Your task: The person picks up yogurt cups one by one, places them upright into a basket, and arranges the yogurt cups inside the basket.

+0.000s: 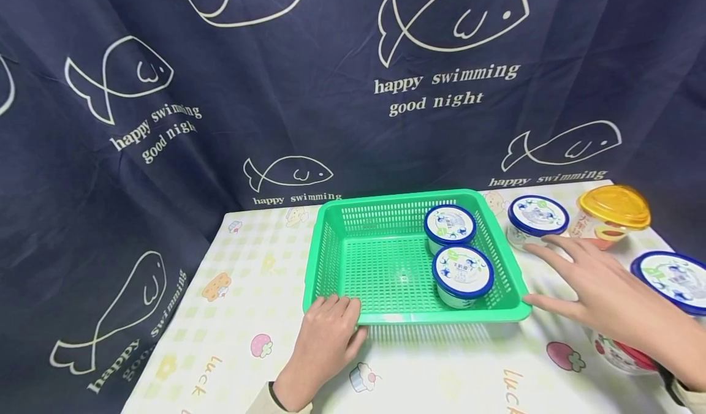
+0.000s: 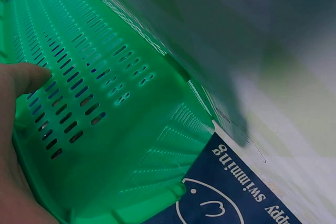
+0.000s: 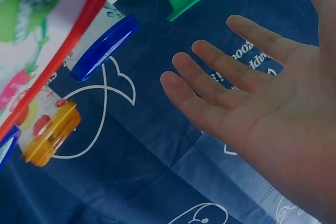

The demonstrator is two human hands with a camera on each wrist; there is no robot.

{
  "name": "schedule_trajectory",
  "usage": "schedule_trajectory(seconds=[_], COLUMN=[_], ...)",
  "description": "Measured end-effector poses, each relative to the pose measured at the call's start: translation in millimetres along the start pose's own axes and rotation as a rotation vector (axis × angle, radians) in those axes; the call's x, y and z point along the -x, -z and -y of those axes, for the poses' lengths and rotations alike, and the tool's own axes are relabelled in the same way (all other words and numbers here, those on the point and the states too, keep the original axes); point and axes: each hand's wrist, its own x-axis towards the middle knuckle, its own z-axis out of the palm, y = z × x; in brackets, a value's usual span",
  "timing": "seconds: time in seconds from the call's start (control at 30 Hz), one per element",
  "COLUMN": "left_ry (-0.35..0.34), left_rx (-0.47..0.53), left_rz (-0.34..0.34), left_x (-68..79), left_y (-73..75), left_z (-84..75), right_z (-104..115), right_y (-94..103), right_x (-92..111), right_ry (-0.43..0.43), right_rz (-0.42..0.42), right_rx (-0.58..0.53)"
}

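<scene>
My left hand [image 1: 330,334] grips the near rim of a green plastic basket [image 1: 419,317] at its left part, thumb against the outer wall in the left wrist view. Inside the basket, on the right, stand two tubs with blue lids: a back tub [image 1: 450,223] and a front tub [image 1: 463,271]. My right hand [image 1: 601,279] hovers with spread fingers just right of the basket, holding nothing. Its fingertips overlap the lower part of a blue-lidded tub [image 1: 537,215] in the head view; the right wrist view shows that blue-lidded tub [image 3: 105,43] apart from the fingers.
On the right stand a yellow-lidded tub [image 1: 613,209], another blue-lidded tub [image 1: 673,279] and a red-lidded tub [image 1: 623,353], partly hidden under my right forearm. A patterned cloth [image 1: 237,304] covers the table. Behind hangs a dark blue curtain [image 1: 342,95] with fish prints.
</scene>
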Motion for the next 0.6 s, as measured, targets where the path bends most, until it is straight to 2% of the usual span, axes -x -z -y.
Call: schedule_trajectory(seconds=[0.23,0.47,0.6], left_ry=[-0.001,0.002,0.003], left_rx=[-0.005,-0.008,-0.007], left_rz=[-0.005,-0.002,-0.004], left_x=[0.5,0.0,-0.1], left_y=[-0.1,0.7,0.8], left_z=[-0.6,-0.8,-0.6], right_z=[-5.9,-10.5,-12.0], right_y=[-2.1,-2.3,-3.5], right_x=[8.8,19.3,24.9], right_ry=[-0.033,-0.138,-0.147], right_rz=[-0.013,0.077,0.093], right_rx=[-0.013,0.056,0.076])
